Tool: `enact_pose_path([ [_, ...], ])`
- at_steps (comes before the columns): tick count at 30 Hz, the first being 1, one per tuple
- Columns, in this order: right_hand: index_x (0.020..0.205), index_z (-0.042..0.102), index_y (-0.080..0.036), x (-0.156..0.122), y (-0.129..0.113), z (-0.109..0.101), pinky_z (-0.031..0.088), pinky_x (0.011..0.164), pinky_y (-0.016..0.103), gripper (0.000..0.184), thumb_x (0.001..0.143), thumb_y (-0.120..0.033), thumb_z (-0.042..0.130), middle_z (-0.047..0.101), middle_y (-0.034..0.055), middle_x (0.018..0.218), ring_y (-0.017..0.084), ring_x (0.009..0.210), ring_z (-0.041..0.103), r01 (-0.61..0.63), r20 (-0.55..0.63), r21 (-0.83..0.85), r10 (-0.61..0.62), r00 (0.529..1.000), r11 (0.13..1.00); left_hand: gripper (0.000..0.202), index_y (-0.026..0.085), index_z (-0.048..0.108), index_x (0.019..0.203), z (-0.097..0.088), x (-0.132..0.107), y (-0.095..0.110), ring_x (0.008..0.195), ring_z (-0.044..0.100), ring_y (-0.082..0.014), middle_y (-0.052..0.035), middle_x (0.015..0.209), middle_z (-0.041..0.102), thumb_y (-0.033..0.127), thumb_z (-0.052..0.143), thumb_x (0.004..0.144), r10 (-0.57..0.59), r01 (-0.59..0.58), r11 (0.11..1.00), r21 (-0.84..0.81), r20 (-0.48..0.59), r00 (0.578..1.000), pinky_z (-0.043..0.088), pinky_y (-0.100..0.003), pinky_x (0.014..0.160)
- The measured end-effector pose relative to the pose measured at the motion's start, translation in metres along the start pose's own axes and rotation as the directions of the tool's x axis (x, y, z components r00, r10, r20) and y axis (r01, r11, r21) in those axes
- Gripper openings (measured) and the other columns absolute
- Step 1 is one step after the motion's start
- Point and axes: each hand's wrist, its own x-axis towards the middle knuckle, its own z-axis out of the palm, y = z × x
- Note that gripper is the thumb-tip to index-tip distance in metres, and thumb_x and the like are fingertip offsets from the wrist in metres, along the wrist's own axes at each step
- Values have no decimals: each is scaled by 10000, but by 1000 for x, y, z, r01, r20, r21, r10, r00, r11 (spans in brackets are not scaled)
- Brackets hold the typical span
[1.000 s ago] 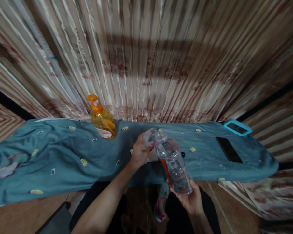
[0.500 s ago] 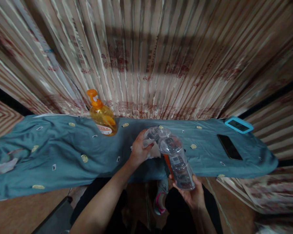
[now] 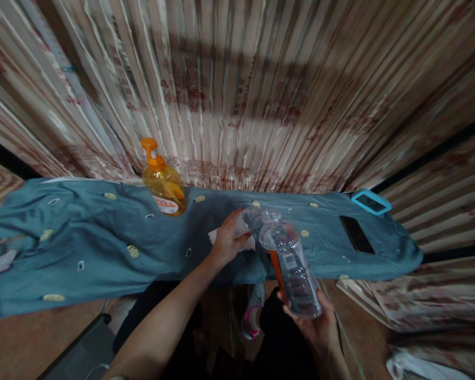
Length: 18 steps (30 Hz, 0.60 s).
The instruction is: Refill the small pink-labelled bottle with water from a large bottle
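Observation:
My right hand (image 3: 314, 324) is wrapped round the base of a clear plastic bottle (image 3: 291, 266) with an orange label, tilted so its neck points away from me. My left hand (image 3: 225, 244) is closed on a second, smaller clear bottle or container (image 3: 246, 221) whose mouth meets the neck of the first. A white tissue (image 3: 217, 236) lies under the left hand. Both bottles hover over the near edge of a table covered by a teal cloth (image 3: 95, 243).
An orange pump bottle of yellow liquid (image 3: 162, 182) stands at the back of the table. A black phone (image 3: 356, 234) and a blue-cased phone (image 3: 370, 202) lie at the right end. Striped curtains (image 3: 241, 89) hang behind. My shoe (image 3: 251, 319) shows below.
The view has shifted slightly, so everything sits a little further left. The hands and both bottles keep nearly the same pose, mouths still together.

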Motion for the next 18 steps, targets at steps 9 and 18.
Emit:
enact_pose_path([
  [9,918,726,-190,-11,0,9,577,625,361,420,613,-479,739,754,126,904,325,812,703,5,-23,-15,-5,1000,1000,504,199,512,1161,-1,-4,7,1131,547,-255,-85,1181,597,225,680,686,-12,12,997,-74,2,1000,406,-439,1010],
  [18,975,708,-217,-20,3,7,565,709,403,410,659,-477,717,744,121,965,332,878,688,14,-6,-40,-15,1000,999,500,171,483,1170,0,-6,7,1087,569,-241,-98,1167,599,200,660,703,-55,57,997,-51,41,998,431,-401,976],
])
